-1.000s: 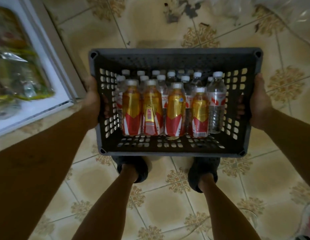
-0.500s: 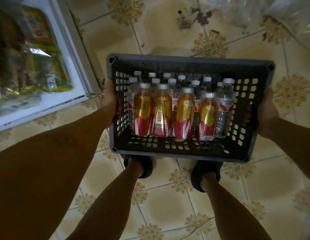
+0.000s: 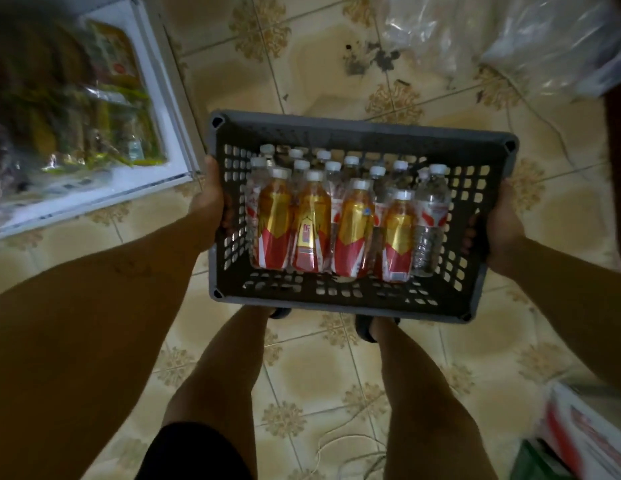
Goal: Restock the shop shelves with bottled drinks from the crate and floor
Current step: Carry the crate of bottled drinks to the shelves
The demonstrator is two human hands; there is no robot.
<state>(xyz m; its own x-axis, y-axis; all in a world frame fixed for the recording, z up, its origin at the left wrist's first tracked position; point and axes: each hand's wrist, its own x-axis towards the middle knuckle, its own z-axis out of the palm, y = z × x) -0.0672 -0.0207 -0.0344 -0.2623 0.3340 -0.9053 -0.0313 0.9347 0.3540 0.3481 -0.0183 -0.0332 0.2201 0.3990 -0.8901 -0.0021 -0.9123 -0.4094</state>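
1. The crate [image 3: 364, 128] sits lower and further right in the frame than a second ago. Its far rim has tipped slightly, the right corner now lower than the left.
2. Grip: the left hand [image 3: 208, 202] clasps the left end wall and the right hand [image 3: 503, 226] clasps the right end wall. On both, the fingers are curled into the wall openings. Neither hold has shifted, and the crate is carried clear of the tiled floor [image 3: 319, 375].
3. Load: the gold-and-red bottles [image 3: 354, 230] stand upright in the near row. The clear water bottle [image 3: 430, 223] stands at the row's right end, with more capped bottles behind. I see no change in their arrangement; none has tipped or left the crate.
4. Surroundings: the white cabinet [image 3: 163, 98] at upper left has come further into view. A red-and-white carton [image 3: 586, 434] has entered at lower right. Clear plastic bags [image 3: 510, 39] lie at upper right.
5. The view is smeared by motion, so I cannot tell whether the cabinet is a shelf unit or a chest.
6. Judgement: the person is turning or stepping with the full crate. Carrying is under way; no bottle is shelved yet.
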